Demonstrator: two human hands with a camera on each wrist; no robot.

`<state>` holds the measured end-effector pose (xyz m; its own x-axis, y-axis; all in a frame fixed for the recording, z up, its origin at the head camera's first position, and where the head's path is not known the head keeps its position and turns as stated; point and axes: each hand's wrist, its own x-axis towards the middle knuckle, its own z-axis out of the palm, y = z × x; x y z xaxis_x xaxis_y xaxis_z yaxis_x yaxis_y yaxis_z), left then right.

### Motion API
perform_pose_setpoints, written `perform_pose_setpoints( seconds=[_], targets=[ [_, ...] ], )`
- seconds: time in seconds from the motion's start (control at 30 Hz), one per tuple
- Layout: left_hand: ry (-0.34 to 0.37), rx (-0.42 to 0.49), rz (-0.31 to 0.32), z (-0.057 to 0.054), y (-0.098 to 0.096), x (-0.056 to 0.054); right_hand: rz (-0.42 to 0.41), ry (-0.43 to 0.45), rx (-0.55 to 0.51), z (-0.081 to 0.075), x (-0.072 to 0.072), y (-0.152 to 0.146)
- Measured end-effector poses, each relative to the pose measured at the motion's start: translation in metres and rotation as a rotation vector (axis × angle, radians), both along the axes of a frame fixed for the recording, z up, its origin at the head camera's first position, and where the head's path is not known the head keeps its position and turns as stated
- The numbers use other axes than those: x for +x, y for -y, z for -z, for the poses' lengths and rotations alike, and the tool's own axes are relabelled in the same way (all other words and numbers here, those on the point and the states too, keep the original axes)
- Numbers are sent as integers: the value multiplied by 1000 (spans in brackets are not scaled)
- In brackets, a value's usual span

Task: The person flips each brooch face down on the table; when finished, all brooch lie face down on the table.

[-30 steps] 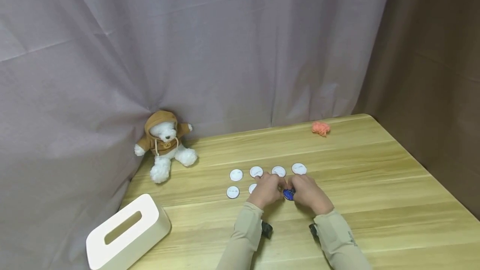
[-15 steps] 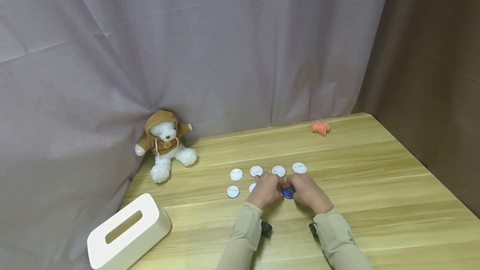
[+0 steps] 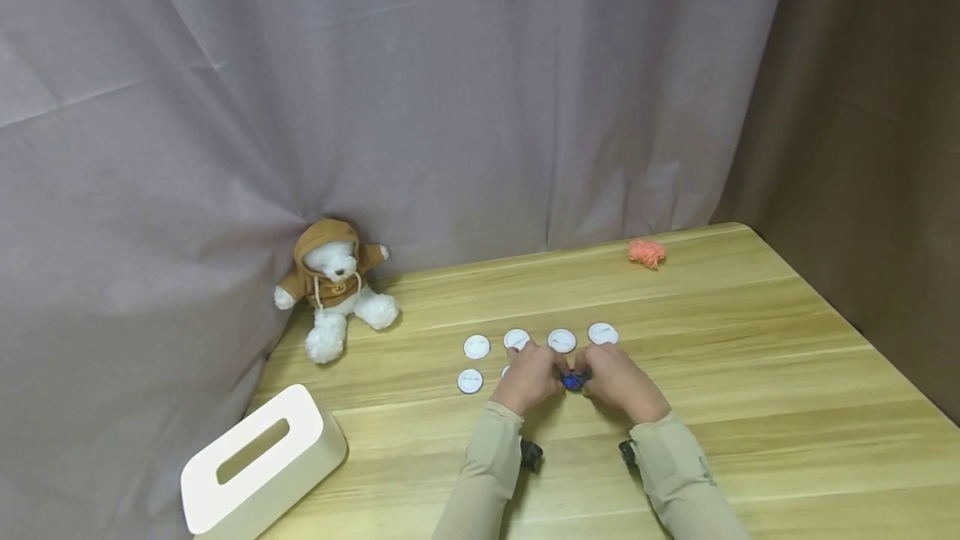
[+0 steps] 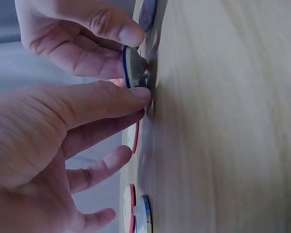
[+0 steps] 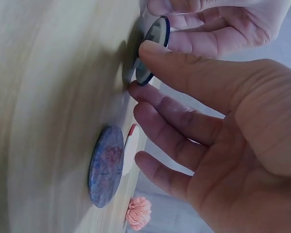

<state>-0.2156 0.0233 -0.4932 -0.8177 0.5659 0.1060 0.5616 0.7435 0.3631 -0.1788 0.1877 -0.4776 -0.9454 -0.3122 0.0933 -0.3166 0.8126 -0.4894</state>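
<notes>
My left hand (image 3: 529,379) and right hand (image 3: 619,383) meet over the wooden table, pinching one round pin badge (image 3: 573,381) between them. Its face is blue in the head view. In the left wrist view the badge (image 4: 133,68) stands tilted on edge, pale back and pin fitting toward the table, my left thumb at its lower rim. The right wrist view has my right thumb across the back of the badge (image 5: 156,36). Just beyond the hands lie white-backed badges (image 3: 561,341) in a row. A bluish-purple badge (image 5: 105,166) lies near my right fingers, hidden in the head view.
More white-backed badges (image 3: 470,382) lie to the left, one partly covered by my left hand. A cream tissue box (image 3: 262,465) stands front left, a plush bear (image 3: 330,290) in a brown hoodie back left. Coral yarn (image 3: 647,253) sits near the back edge of the table (image 3: 750,357).
The badge has been tipped between my fingers, so less of its blue face shows from above. Both hands stay in nearly the same place; the head view has shifted slightly.
</notes>
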Motion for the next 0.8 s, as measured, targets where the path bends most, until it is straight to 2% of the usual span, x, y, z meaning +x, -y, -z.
perform_pose_setpoints(
  seconds=[0.3,0.53,0.8],
  targets=[
    [18,82,-16,0,10,-1,-16,-51,-17,-3,-4,4],
    [14,118,-12,-4,15,-2,-16,-86,-34,-4,-8,7],
    [27,116,-29,0,17,-6,1,-55,-37,-2,-12,9]
  ],
)
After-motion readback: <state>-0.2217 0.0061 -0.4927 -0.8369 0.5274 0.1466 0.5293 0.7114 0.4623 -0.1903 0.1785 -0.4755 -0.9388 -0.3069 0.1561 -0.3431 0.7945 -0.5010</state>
